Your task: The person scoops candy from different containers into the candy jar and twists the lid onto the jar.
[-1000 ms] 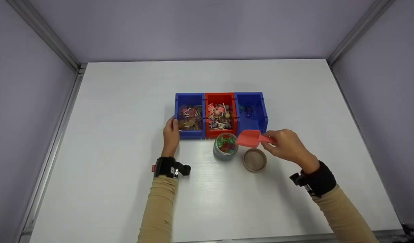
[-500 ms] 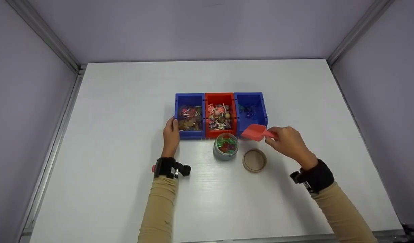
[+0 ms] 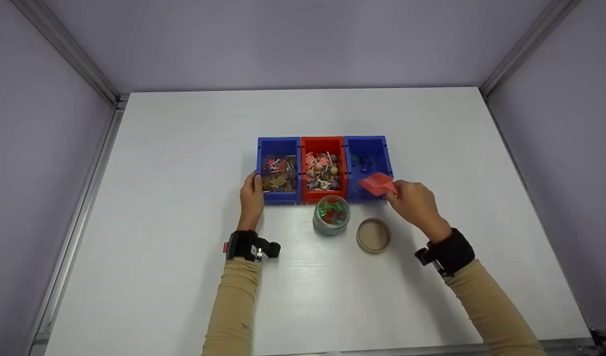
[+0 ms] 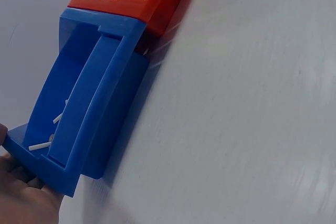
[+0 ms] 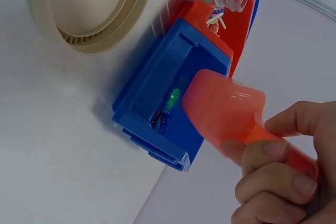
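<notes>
My right hand (image 3: pixel 415 201) grips the handle of a coral-pink scoop (image 3: pixel 378 184), which is over the front of the right blue bin (image 3: pixel 361 190). In the right wrist view the scoop's blade (image 5: pixel 220 108) overlaps that bin, where a few green and blue shiny pieces (image 5: pixel 169 106) lie. My left hand (image 3: pixel 251 198) holds the outer side of the left blue bin (image 3: pixel 278 198), thumb at the rim and fingers under it in the left wrist view. Lollipops (image 3: pixel 279 173) lie in that bin. The glass jar (image 3: pixel 331 225) in front holds green and red shiny pieces.
Between the blue bins stands a red bin (image 3: pixel 323 195) with lollipops and wrapped sweets. A round beige lid (image 3: pixel 373 248) lies upturned right of the jar. The white table (image 3: pixel 164 207) has walls at its back and sides.
My right hand has carried the scoop from the jar's rim up and right to over the right blue bin, tilting it on the way. My left hand has stayed at its bin.
</notes>
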Available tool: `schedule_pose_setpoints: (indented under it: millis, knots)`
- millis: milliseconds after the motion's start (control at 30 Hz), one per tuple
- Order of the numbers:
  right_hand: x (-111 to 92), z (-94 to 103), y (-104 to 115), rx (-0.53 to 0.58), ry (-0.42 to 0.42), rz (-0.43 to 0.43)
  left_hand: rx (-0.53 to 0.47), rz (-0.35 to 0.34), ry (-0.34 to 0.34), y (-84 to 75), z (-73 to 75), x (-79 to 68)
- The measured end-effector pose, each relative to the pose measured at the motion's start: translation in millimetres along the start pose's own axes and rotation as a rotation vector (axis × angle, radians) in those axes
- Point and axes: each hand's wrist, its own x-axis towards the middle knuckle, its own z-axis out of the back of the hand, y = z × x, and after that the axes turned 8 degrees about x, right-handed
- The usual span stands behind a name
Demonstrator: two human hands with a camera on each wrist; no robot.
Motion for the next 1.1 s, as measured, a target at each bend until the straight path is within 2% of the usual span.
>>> schedule_pose_setpoints:
  millis: [300, 467, 633, 867, 1100]
  knots:
    - [10, -11.0, 12, -0.030, -0.003, -0.118, -0.002, 0.014, 0.013, 0.8, -0.4, 2.1]
    - [15, -16.3, 18, -0.044, 0.029, -0.187, 0.003, 0.013, 0.018, 1.3, -0.8, 2.0]
    - [17, -20.1, 23, -0.068, 0.048, -0.222, -0.007, 0.016, 0.015, 1.3, 0.1, 1.7]
    - [23, -26.8, 28, -0.123, 0.017, -0.259, -0.008, 0.017, 0.013, 0.8, 0.9, 2.7]
    - [32, -30.7, 28, -0.143, 0.057, -0.357, -0.011, 0.009, 0.009, 0.5, -0.4, 1.9]
